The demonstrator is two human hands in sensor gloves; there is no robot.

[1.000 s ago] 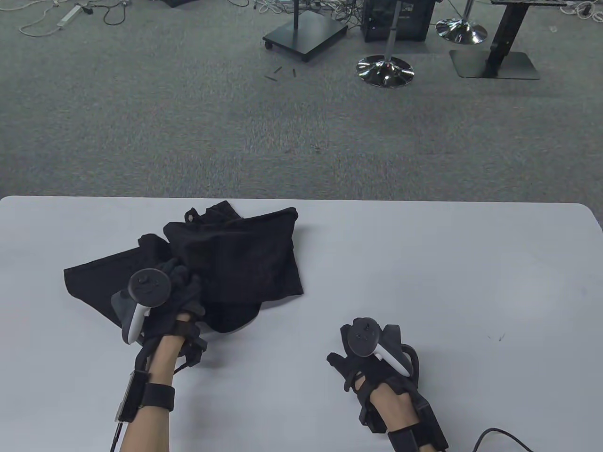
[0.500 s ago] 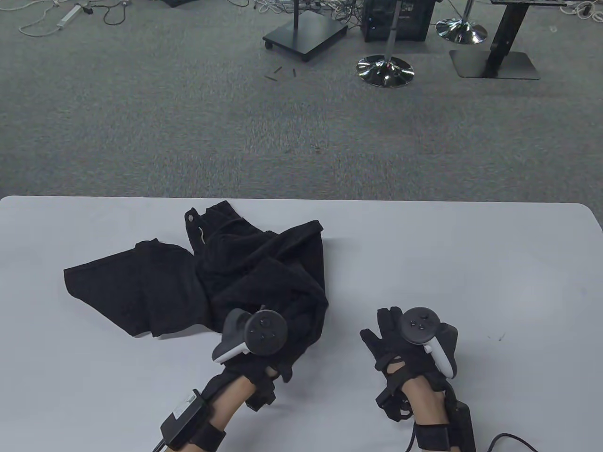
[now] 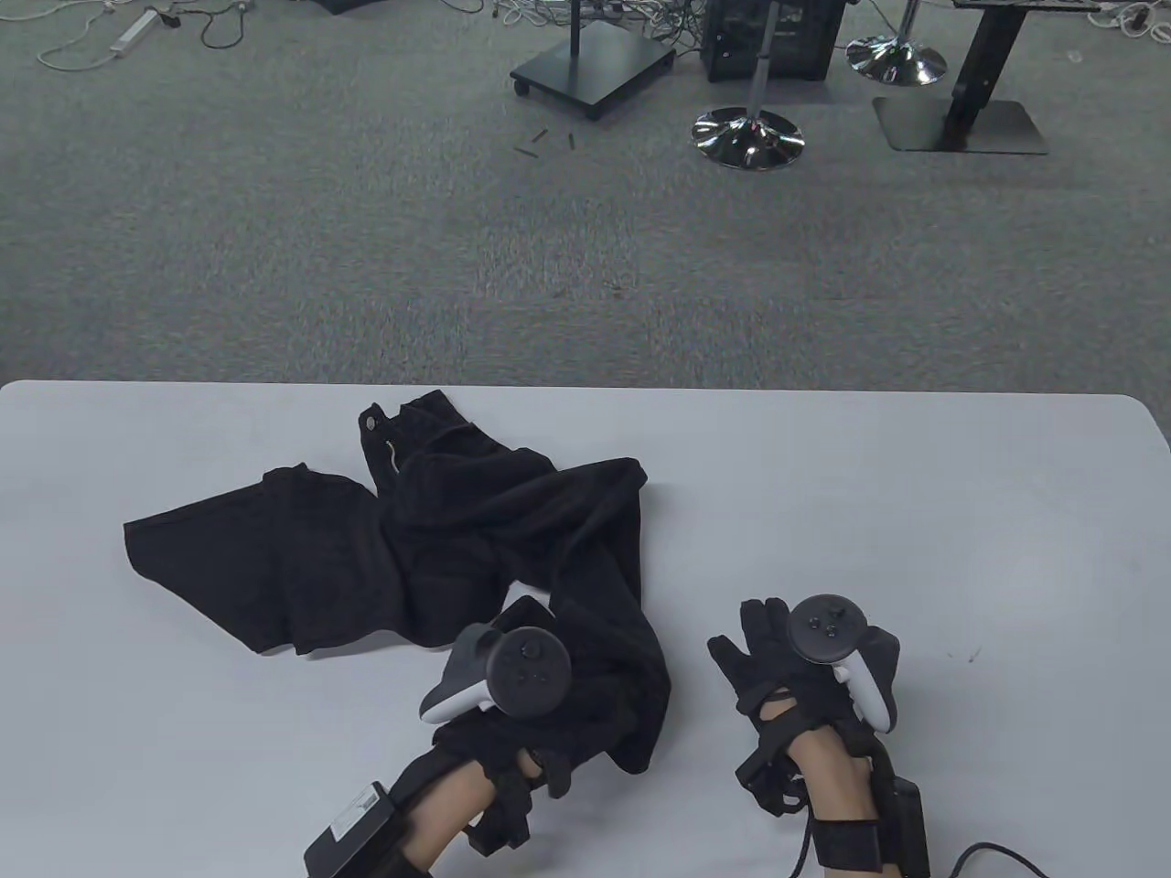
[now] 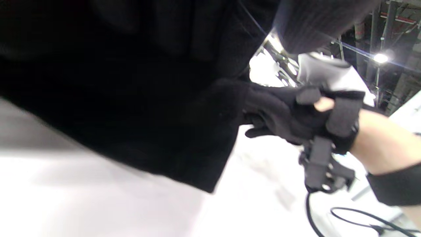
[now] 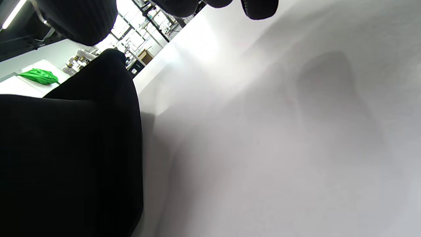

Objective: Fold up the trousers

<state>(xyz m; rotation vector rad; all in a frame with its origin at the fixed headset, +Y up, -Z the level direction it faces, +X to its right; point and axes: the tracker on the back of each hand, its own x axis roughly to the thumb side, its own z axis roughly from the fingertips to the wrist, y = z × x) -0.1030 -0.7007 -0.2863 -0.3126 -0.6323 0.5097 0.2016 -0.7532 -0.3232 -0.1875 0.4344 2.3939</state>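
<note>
While the trousers (image 3: 412,540) lie crumpled on the left half of the counter (image 3: 915,512), nothing about them is yet folded: one flat panel spreads toward the left edge, the waistband with its button sits toward the far edge, and a twisted leg runs from the middle of the heap down toward the near edge. That leg is the long axis that matters, slanting from far-left to near-right and ending in a drooping fold just in front of the person.

Working from the left, the left hand (image 3: 521,732) sits at the near end of that leg, its fingers closed on the dark cloth and lifting it a little off the counter. In the left wrist view the fabric fills most of the frame, so which fingers pinch it cannot be told. The grip looks like a bunch rather than a clean hem hold, judging by the wrinkles.

Further right, the right hand (image 3: 787,677) rests near the near edge with its fingers (image 3: 764,626) spread and holding nothing. The hanging end of the leg lies just beside it, to its left. The right wrist view shows bare counter under the fingertips and the black cloth (image 5: 72,158) close at the side, not touching.

The left hand is therefore already on the garment, and the right is the free one nearest the loose end. The next move probably calls for the right hand to reach left, take that end, and pull the leg straight.
</note>
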